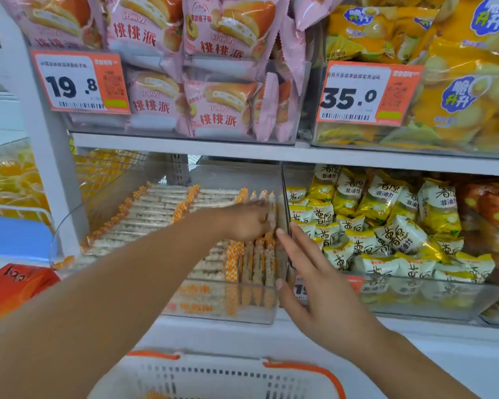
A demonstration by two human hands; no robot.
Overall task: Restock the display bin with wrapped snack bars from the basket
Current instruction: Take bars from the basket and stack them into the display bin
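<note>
A clear plastic display bin [127, 180] on the lower shelf holds rows of wrapped snack bars [156, 208] with orange-checked ends. My left hand [248, 220] reaches deep into the bin's right side, and its curled fingers grip upright bars [271, 208] against the right wall. Fingers straight, my right hand [314, 272] touches the bin's right front corner from outside. The white basket [222, 375] with orange rim sits at the bottom of the view below both arms; one orange wrapper end shows inside it.
A neighbouring clear bin [444, 306] to the right holds yellow-and-white snack packets. The shelf above carries pink cake packs [213, 110] and yellow chip bags [458, 90] behind price tags. A red package [12, 286] lies at far left.
</note>
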